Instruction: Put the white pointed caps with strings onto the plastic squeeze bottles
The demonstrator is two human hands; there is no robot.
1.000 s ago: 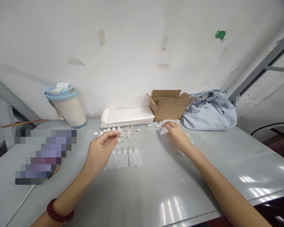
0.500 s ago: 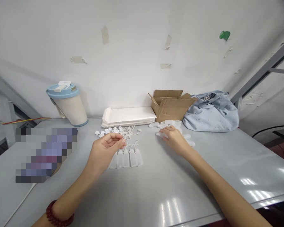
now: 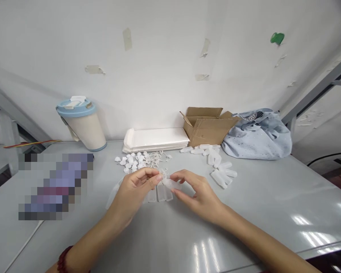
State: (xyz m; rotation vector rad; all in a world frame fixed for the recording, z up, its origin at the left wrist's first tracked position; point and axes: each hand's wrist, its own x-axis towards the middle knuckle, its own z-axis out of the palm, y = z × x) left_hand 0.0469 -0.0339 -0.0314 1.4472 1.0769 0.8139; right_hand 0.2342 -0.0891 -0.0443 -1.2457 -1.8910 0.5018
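Note:
My right hand (image 3: 200, 193) pinches a small translucent plastic bottle (image 3: 173, 184) between thumb and fingers, tilted with its narrow end toward the left. Close beside that end, my left hand (image 3: 138, 191) has thumb and forefinger pressed together on something small and whitish, too small to name. Under and behind both hands lies a row of similar bottles (image 3: 161, 192) with thin cords at their tops, partly covered by my left hand. Small white caps (image 3: 133, 161) and white cords (image 3: 156, 158) are heaped behind. Loose translucent bottles (image 3: 222, 177) spread to the right.
Along the wall stand a cream-and-blue tumbler (image 3: 86, 129), a stack of white envelopes (image 3: 159, 138), an open cardboard box (image 3: 210, 131) and a light blue cloth bundle (image 3: 258, 136). A pixelated object (image 3: 58, 185) with a white cable (image 3: 22, 248) lies on the left of the grey table (image 3: 170, 242).
My right hand has come left from the loose bottles, bringing one bottle to my left hand. My left hand has shifted slightly right and down, still pinched.

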